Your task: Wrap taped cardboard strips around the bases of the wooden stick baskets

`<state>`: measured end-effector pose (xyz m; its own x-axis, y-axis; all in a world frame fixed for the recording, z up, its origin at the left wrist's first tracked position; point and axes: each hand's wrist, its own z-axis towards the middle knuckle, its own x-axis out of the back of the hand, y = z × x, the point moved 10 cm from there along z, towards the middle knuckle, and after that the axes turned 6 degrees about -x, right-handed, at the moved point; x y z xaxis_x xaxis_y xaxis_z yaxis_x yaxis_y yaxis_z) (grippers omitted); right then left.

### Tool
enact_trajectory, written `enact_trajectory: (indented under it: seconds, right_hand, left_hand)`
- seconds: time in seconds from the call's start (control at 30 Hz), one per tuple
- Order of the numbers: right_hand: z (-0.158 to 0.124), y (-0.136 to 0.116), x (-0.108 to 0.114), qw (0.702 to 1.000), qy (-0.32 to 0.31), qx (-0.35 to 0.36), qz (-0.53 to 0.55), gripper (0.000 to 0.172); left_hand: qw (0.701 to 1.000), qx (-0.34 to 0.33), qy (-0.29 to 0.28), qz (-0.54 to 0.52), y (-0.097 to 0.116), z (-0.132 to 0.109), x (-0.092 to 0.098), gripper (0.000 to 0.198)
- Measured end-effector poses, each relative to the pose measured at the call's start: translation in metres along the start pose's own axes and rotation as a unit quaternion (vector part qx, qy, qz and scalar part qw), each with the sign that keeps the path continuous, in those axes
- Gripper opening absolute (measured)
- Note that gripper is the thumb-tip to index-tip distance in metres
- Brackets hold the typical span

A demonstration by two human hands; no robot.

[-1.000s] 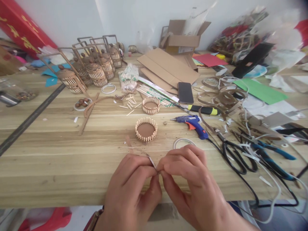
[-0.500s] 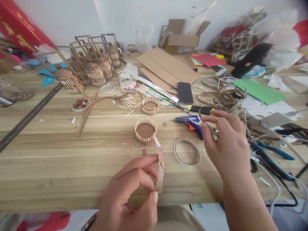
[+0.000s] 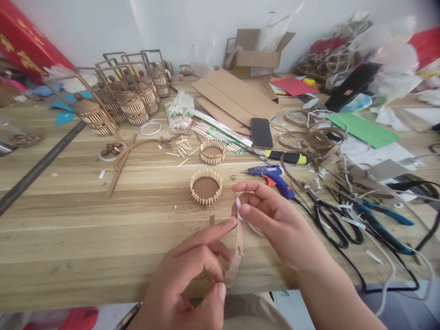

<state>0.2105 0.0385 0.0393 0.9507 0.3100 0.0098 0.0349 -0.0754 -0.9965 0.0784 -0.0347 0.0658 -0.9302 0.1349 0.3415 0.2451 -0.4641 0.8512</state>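
My left hand pinches the lower end of a narrow brown cardboard strip near the table's front edge, its index finger stretched along the strip. My right hand pinches the strip's upper end, where a white bit of tape backing sticks out. Just beyond my fingers stands a small round basket of short sticks with a brown bottom. A second such basket stands farther back. A roll of clear tape lies mostly hidden under my right hand.
A blue glue gun, black scissors and blue pliers lie at the right among cardboard curls. A phone, flat cardboard and several finished stick lanterns stand farther back on the wooden table.
My right hand let go of the strip, went out toward the glue gun, then came back and took the strip's upper end. The left hand kept hold of the strip.
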Motion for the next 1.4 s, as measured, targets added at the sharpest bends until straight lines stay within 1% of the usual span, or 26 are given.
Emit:
enact_trajectory:
  seconds: [0.03,0.1,0.17,0.2,0.23,0.3,0.37,0.4,0.43,0.5,0.57,0.63,0.73,0.9,0.97,1.07,1.13,1.2,1.27,1.33,1.4]
  right_hand:
    - [0.001,0.002,-0.003,0.998,-0.012,-0.019,0.054,0.025]
    - [0.0,0.0,-0.002,0.994,0.005,-0.014,0.106,0.024]
    - [-0.003,-0.009,0.006,0.994,0.051,0.023,0.096,0.023]
    - [-0.006,-0.014,0.011,0.993,0.077,0.046,0.077,0.023]
    - [-0.009,-0.02,0.015,0.991,0.101,0.068,0.056,0.023]
    - [-0.016,-0.028,0.018,0.986,0.128,0.102,0.018,0.023]
    - [-0.022,-0.032,0.014,0.985,0.124,0.122,-0.007,0.023]
    - [-0.024,-0.034,0.01,0.984,0.116,0.131,-0.018,0.024]
    - [-0.026,-0.036,0.006,0.984,0.107,0.14,-0.028,0.025]
    - [-0.031,-0.039,-0.002,0.981,0.097,0.16,-0.051,0.028]
    - [-0.035,-0.042,-0.008,0.975,0.102,0.181,-0.078,0.031]
    - [-0.039,-0.044,-0.012,0.968,0.112,0.199,-0.106,0.034]
    - [-0.044,-0.047,-0.016,0.955,0.122,0.227,-0.15,0.037]
    - [-0.053,-0.059,-0.024,0.929,0.116,0.295,-0.19,0.042]
    - [-0.053,-0.059,-0.023,0.93,0.116,0.297,-0.183,0.042]
    - [-0.049,-0.055,-0.021,0.938,0.115,0.279,-0.172,0.039]
    - [-0.049,-0.057,-0.021,0.936,0.118,0.281,-0.178,0.038]
    - [-0.053,-0.064,-0.018,0.924,0.135,0.298,-0.197,0.038]
    - [-0.059,-0.072,-0.018,0.904,0.154,0.316,-0.244,0.039]
    - [-0.066,-0.079,-0.024,0.876,0.146,0.341,-0.308,0.042]
    - [-0.072,-0.08,-0.034,0.85,0.12,0.362,-0.362,0.046]
  left_hand:
    - [1.0,0.002,-0.005,0.007,-0.002,-0.001,0.0,0.021]
    - [0.999,0.016,-0.017,0.035,-0.009,-0.006,0.003,0.021]
    - [0.996,0.037,-0.015,0.074,-0.018,-0.011,0.008,0.028]
    - [0.995,0.044,-0.005,0.092,-0.022,-0.013,0.012,0.033]
    - [0.993,0.048,0.013,0.108,-0.023,-0.014,0.017,0.037]
    - [0.988,0.043,0.07,0.129,-0.019,-0.014,0.028,0.042]
    - [0.982,0.028,0.123,0.143,-0.008,-0.011,0.035,0.04]
    - [0.979,0.018,0.137,0.148,-0.002,-0.008,0.036,0.038]
    - [0.979,0.012,0.137,0.151,0.002,-0.004,0.033,0.036]
    - [0.983,0.014,0.114,0.143,0.005,0.005,0.026,0.031]
    - [0.989,0.032,0.09,0.111,0.0,0.011,0.019,0.021]
    - [0.992,0.054,0.088,0.076,-0.006,0.013,0.017,0.015]
    - [0.991,0.079,0.096,0.051,-0.014,0.011,0.018,0.013]
    - [0.991,0.1,0.083,0.014,-0.02,0.01,0.013,0.014]
    - [0.991,0.106,0.087,0.004,-0.02,0.009,0.012,0.014]
    - [0.989,0.118,0.095,-0.006,-0.021,0.009,0.013,0.012]
    - [0.987,0.127,0.096,-0.004,-0.023,0.008,0.013,0.01]
    - [0.985,0.137,0.101,0.011,-0.026,0.007,0.015,0.01]
    - [0.983,0.137,0.114,0.039,-0.028,0.006,0.02,0.011]
    - [0.98,0.129,0.131,0.07,-0.028,0.005,0.025,0.011]
    - [0.979,0.12,0.136,0.091,-0.028,0.005,0.027,0.011]
